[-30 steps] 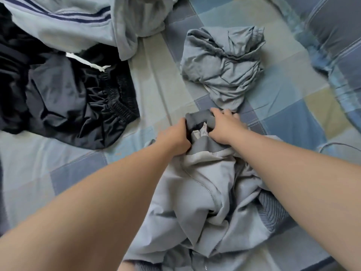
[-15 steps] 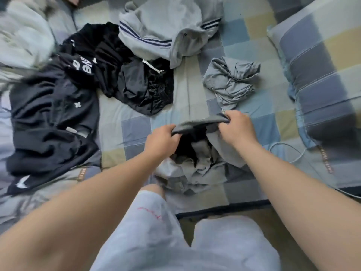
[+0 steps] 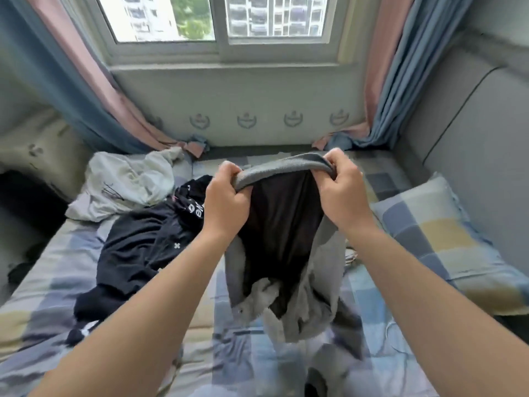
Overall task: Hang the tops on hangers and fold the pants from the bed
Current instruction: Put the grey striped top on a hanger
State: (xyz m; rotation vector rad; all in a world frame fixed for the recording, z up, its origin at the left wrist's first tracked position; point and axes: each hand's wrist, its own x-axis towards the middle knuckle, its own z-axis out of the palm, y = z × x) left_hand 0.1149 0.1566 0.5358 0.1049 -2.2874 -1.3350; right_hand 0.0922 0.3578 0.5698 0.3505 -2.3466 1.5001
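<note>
Above checked bed (image 3: 57, 282) (window (image 3: 217, 18) behind) | left hand (image 3: 226, 202), right hand (image 3: 340, 193): each grip fisted round grey garment (image 3: 286, 164)

A grey garment (image 3: 312, 308) hangs in the air above the checked bed (image 3: 54, 285), its ribbed grey band stretched level at the top between 2 hands, the left hand (image 3: 226, 202) and the right hand (image 3: 340, 193) each gripping one end. Below the band the opening shows a dark inside, and the paler grey cloth droops in loose folds with its lowest part blurred. To the left a black top (image 3: 137, 247) with white print lies crumpled on the sheet, and beyond it, near the far edge, lies a rumpled whitish garment (image 3: 128, 184).
</note>
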